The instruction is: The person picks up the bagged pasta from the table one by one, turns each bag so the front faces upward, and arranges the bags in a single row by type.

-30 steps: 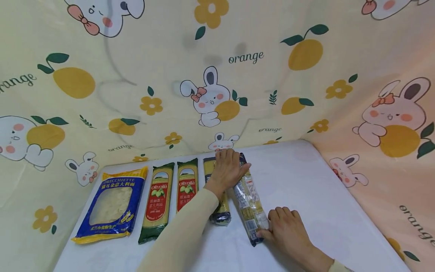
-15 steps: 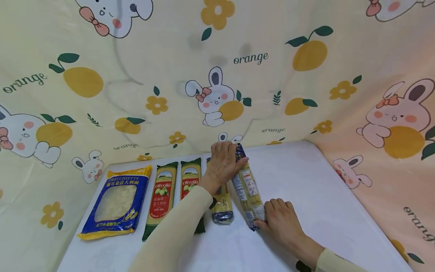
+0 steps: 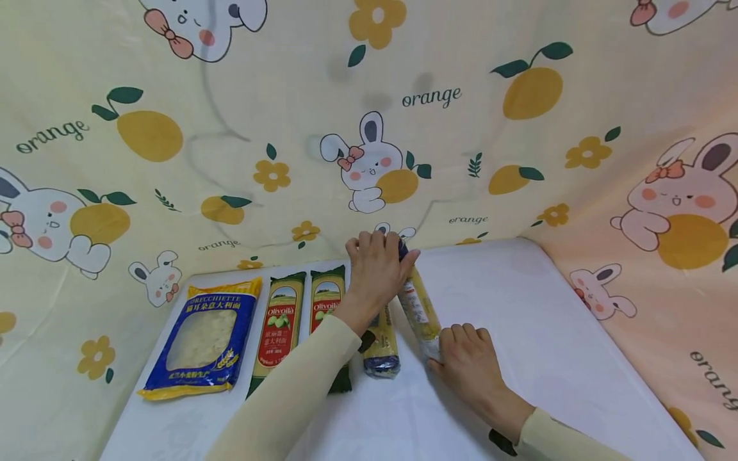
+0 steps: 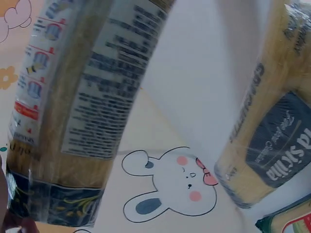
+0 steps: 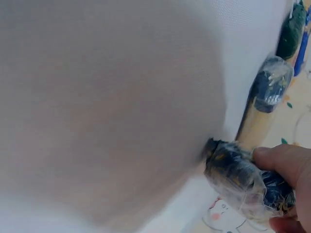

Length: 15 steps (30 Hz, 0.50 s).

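Observation:
Both hands hold a clear-wrapped packet of spaghetti (image 3: 419, 307) with dark blue ends, slanting across the middle of the head view. My left hand (image 3: 377, 272) grips its far end, and my right hand (image 3: 471, 368) grips the near end. In the left wrist view the held packet (image 4: 87, 97) shows a printed text panel and appears raised off the table. The right wrist view shows thumb and fingers pinching the crumpled blue end (image 5: 238, 177). Just left of it lies a second spaghetti packet (image 3: 382, 349), partly hidden by my left hand and forearm.
Two green-ended pasta packets with red labels, one (image 3: 279, 326) fully left and another (image 3: 327, 298) partly behind my left sleeve, lie on the white table (image 3: 553, 358). A blue and yellow orecchiette bag (image 3: 202, 339) lies far left. A patterned cloth (image 3: 277, 128) hangs behind.
The held spaghetti packet has moved away toward the back cloth and turned, so its barcode side no longer faces the head view. Both hands moved with it. The head view has shifted slightly.

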### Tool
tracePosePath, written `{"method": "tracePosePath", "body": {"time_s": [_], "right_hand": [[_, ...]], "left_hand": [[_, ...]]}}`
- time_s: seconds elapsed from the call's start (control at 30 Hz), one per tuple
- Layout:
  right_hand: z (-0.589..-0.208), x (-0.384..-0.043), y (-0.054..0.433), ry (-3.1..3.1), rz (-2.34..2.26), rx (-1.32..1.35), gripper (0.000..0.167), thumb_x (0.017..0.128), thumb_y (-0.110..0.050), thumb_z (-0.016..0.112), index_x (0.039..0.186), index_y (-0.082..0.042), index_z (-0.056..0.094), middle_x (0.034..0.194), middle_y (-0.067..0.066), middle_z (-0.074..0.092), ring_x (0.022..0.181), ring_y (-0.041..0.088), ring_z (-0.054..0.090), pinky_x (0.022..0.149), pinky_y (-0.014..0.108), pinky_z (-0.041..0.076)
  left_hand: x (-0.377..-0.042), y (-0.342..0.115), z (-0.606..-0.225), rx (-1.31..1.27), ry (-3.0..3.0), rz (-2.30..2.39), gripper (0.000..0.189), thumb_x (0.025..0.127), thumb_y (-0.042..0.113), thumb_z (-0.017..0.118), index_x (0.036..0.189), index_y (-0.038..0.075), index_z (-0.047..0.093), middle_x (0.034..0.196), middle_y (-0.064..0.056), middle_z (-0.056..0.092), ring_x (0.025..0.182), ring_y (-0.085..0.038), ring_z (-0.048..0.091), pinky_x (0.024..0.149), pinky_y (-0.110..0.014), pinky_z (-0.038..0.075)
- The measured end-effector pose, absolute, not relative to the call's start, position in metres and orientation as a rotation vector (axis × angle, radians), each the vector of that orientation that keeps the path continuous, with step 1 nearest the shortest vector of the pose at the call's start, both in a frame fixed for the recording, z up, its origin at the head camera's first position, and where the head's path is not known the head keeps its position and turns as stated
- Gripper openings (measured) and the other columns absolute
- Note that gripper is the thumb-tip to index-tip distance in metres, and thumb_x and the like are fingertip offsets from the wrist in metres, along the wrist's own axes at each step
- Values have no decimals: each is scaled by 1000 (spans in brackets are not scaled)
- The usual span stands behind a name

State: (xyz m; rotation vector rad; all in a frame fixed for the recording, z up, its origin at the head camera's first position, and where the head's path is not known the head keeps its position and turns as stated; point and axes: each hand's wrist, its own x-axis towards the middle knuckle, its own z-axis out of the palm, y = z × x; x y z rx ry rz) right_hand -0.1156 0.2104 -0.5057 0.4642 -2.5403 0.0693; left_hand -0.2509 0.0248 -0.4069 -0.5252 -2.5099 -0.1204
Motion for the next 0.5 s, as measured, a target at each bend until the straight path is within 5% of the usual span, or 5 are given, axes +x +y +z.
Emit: {"method": "tracePosePath", "body": {"time_s": [0.23, 0.43, 0.5], "right_hand": [[-507, -118, 196, -2501, -50, 515, 54, 66, -39, 94, 80, -6, 53, 72, 6, 49, 70, 28, 49, 67, 42, 40], [-509, -113, 188, -2462, -92, 579, 57, 74, -48, 87, 80, -6, 49, 70, 5, 39, 67, 28, 42, 66, 42, 37], [-509, -110, 187, -2441, -79, 600, 59, 85, -57, 76, 79, -7, 47, 70, 4, 37, 66, 27, 41, 65, 41, 37]], "left_hand": [[-253, 22, -405, -410, -2532, -124, 59, 106, 67, 41, 115, 12, 61, 97, -9, 65, 96, -32, 54, 82, -46, 35], [-257, 15, -410, -480, -2448, -182, 33, 109, 41, 56, 107, 9, 62, 91, -10, 66, 90, -33, 56, 81, -47, 36], [-257, 14, -411, -516, -2419, -185, 27, 108, 35, 60, 104, 8, 62, 90, -10, 66, 87, -32, 56, 80, -46, 35]]}}
